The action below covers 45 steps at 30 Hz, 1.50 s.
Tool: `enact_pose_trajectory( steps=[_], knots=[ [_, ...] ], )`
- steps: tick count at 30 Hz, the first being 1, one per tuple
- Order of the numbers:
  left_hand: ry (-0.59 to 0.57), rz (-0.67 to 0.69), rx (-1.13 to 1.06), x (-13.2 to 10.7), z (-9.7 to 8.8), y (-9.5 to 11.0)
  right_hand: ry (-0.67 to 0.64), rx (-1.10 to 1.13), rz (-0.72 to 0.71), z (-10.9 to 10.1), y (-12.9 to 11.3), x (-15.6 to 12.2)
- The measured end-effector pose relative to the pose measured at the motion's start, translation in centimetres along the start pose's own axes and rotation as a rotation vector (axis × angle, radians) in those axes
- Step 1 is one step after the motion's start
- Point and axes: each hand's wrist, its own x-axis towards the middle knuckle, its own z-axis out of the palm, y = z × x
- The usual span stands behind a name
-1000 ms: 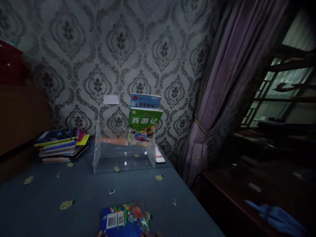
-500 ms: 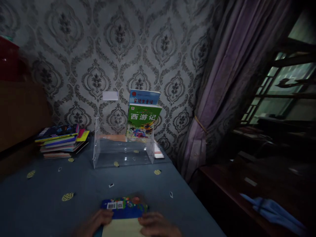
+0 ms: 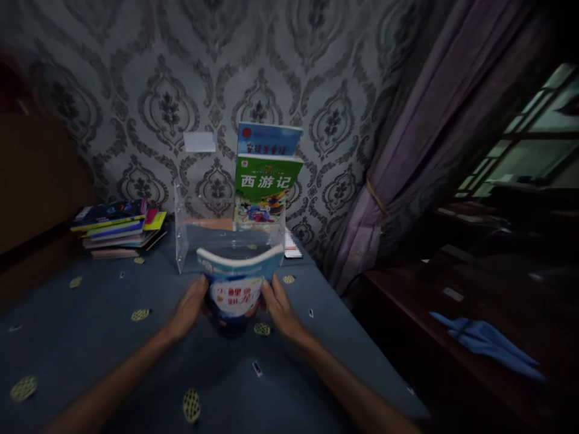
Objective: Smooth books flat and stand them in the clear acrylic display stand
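A blue picture book (image 3: pixel 235 296) is held up above the table, its cover facing me and its top edge bowed. My left hand (image 3: pixel 192 307) grips its left side, and my right hand (image 3: pixel 279 305) grips the right side, thumbs on the cover. Behind it stands a clear acrylic book stand (image 3: pixel 180 232), partly hidden by the book. On the right half of the stand lean a green book (image 3: pixel 266 188) and, behind that, a light blue book (image 3: pixel 269 138).
A stack of books (image 3: pixel 117 229) lies at the left by a brown box (image 3: pixel 40 181). The table (image 3: pixel 113 355) has a blue patterned cloth. A purple curtain (image 3: pixel 362 241) hangs at the right, above a dark surface with a blue cloth (image 3: pixel 488 343).
The book has been raised from low in front of me toward the stand, and its title cover now faces me. Both hands moved forward with it. My view tilted down.
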Motion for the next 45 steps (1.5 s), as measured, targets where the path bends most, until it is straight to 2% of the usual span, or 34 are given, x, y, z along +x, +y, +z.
enact_pose_trajectory(
  steps=[2,5,11,14,17,20,25,27,36,45],
  knots=[
    [0.016,-0.046,-0.023,0.8,0.2,0.7,0.007,0.005,0.023,0.2,0.2,1.3],
    [0.051,-0.077,-0.044,1.7,0.2,0.8,0.029,-0.005,0.071,0.3,0.9,1.7],
    [0.067,-0.092,-0.047,2.1,0.3,-0.5,0.055,0.032,0.082,0.8,2.5,0.2],
    [0.088,-0.079,-0.058,2.3,0.7,-0.8,0.133,0.024,0.114,1.3,3.7,-0.5],
    [0.031,0.0,-0.143,2.4,1.3,-1.1,0.18,0.051,0.184,1.7,4.9,-1.2],
    [0.003,0.069,-0.231,2.5,1.8,-1.7,0.178,0.113,0.193,2.0,5.4,-1.6],
    [-0.055,0.046,-0.276,2.8,1.6,-2.3,0.093,0.273,0.138,1.9,4.7,-1.1],
    [-0.08,0.047,-0.283,3.1,1.5,-2.3,0.105,0.274,0.145,1.7,4.7,-0.8],
    [-0.036,0.074,-0.253,4.7,2.1,-3.0,0.171,0.288,0.162,1.7,6.4,-0.8],
    [-0.062,0.116,-0.257,5.1,3.1,0.0,0.255,0.233,0.183,0.4,5.4,0.4]
  ],
)
